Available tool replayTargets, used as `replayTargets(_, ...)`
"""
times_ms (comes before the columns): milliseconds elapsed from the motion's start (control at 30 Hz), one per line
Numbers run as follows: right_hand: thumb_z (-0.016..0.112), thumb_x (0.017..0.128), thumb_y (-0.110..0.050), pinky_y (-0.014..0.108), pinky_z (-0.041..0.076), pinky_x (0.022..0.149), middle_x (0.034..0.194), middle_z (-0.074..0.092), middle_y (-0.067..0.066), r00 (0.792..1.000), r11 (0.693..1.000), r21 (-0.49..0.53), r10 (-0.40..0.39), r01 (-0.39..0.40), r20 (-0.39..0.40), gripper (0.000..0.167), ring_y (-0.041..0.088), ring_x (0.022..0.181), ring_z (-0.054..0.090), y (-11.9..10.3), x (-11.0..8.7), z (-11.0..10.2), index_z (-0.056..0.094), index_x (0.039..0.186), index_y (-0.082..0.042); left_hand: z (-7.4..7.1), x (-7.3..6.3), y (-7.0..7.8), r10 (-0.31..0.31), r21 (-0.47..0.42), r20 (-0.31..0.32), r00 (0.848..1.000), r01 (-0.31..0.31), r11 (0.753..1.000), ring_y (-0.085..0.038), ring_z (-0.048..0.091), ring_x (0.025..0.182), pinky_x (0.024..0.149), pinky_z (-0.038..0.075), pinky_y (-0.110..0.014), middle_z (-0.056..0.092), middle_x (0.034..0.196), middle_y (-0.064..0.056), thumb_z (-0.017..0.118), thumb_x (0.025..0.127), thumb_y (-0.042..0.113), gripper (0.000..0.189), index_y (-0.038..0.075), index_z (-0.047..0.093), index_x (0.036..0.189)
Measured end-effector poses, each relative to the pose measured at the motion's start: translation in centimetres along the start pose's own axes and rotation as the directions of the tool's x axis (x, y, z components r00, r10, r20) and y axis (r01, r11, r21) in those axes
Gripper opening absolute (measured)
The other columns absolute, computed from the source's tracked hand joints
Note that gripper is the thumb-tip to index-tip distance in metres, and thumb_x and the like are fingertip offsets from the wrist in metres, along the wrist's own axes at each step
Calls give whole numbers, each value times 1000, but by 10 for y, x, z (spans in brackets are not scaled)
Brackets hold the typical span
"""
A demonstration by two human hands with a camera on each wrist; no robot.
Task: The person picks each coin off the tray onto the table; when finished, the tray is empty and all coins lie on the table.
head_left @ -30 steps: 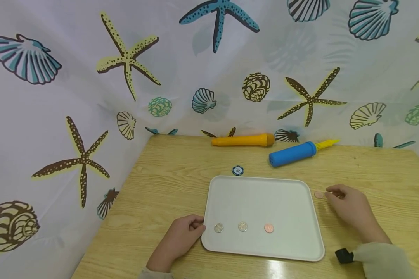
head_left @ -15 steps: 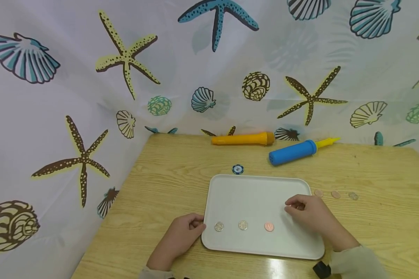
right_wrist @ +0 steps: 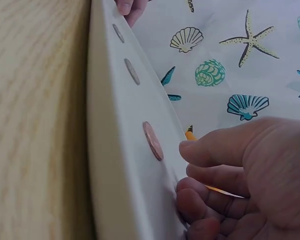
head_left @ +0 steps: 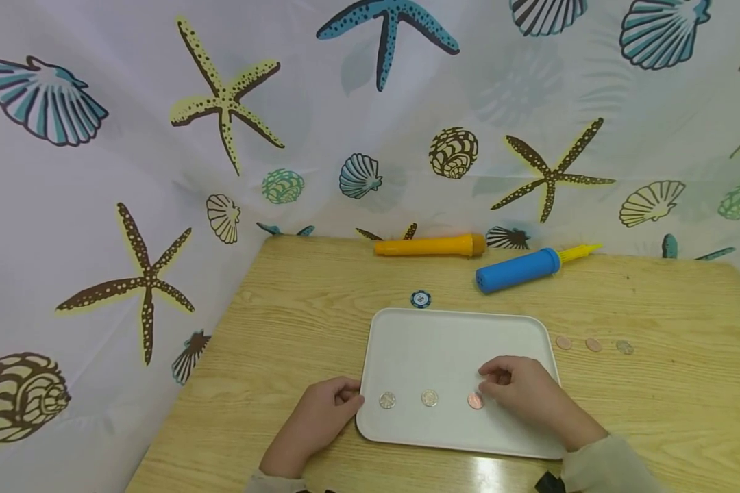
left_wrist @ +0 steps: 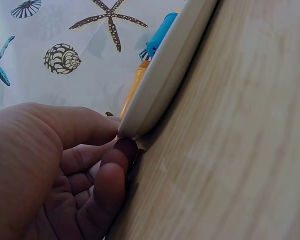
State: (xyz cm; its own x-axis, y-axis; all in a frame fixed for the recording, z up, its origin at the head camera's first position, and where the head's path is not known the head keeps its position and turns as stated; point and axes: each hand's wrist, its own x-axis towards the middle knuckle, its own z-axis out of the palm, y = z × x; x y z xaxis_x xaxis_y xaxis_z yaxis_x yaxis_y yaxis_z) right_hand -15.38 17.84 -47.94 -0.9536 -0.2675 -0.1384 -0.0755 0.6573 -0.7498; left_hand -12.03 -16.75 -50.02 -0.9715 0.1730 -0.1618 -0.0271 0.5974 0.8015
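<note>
A white tray (head_left: 456, 342) bears two silver coins, a left one (head_left: 387, 400) and a middle one (head_left: 429, 398), and a copper coin (head_left: 475, 400), in a row. My left hand (head_left: 321, 414) pinches the tray's left edge. In the left wrist view, the thumb lies against the rim, with curled fingers under it. My right hand (head_left: 524, 392) is over the tray's right part, its fingertips just beside the copper coin. In the right wrist view, this copper coin (right_wrist: 153, 141) lies flat, and the right hand (right_wrist: 240, 175) has loosely bent fingers, with nothing visible between thumb and fingers.
Right of the tray, two copper coins, one near (head_left: 564, 342) and one farther (head_left: 594, 344), and a silver coin (head_left: 625, 347) lie on the wooden table (head_left: 296, 308). Behind it are a blue poker chip (head_left: 421, 299), an orange tube (head_left: 428, 245) and a blue hand pump (head_left: 518, 270).
My right hand has moved left from the coins on the table to the copper coin on the tray, uncovering two table coins. My left hand has stayed at the tray's edge.
</note>
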Motion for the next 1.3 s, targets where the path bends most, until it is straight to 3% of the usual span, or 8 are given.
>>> replayTargets(233,81,85,-22,28,43,65,81,58,-3,1000,1000,-25,4,-4,7,30,14,72,51,-2,0,7,73,110,-7,0,-1,1,-7,-10,-3,1000,7,1000,-12,58,70,61,49,-24,67,86,2,69,96,22,30,3,70,119)
replayTargets(533,80,86,-20,28,43,66,82,57,-3,1000,998,-59,-20,21,22,16,14,74,50,-1,2,10,74,98,-12,0,0,1,-2,-9,-3,1000,2,1000,-12,58,69,60,49,-24,67,86,2,69,96,21,30,2,70,119)
replayTargets(700,81,85,-24,29,43,69,83,55,-4,999,995,-98,-27,31,46,17,13,76,50,-1,2,11,73,98,-16,0,-1,1,-1,-3,-4,1000,1,1000,-11,57,67,59,48,-24,66,85,3,69,96,20,30,1,70,118)
replayTargets(1067,77,90,-26,27,42,68,86,56,-5,989,984,-115,-124,133,77,13,13,77,49,0,-4,7,73,98,-17,0,-2,3,-7,0,-8,1000,7,1000,-12,57,68,59,48,-24,66,85,3,69,96,20,29,2,71,118)
replayTargets(1300,80,86,-21,25,42,68,89,55,-6,970,966,-120,-218,231,113,18,8,76,47,3,-5,2,72,101,-16,-1,-3,7,-16,-6,-6,1000,16,1000,-12,57,68,59,48,-24,66,86,2,69,96,20,29,2,70,119)
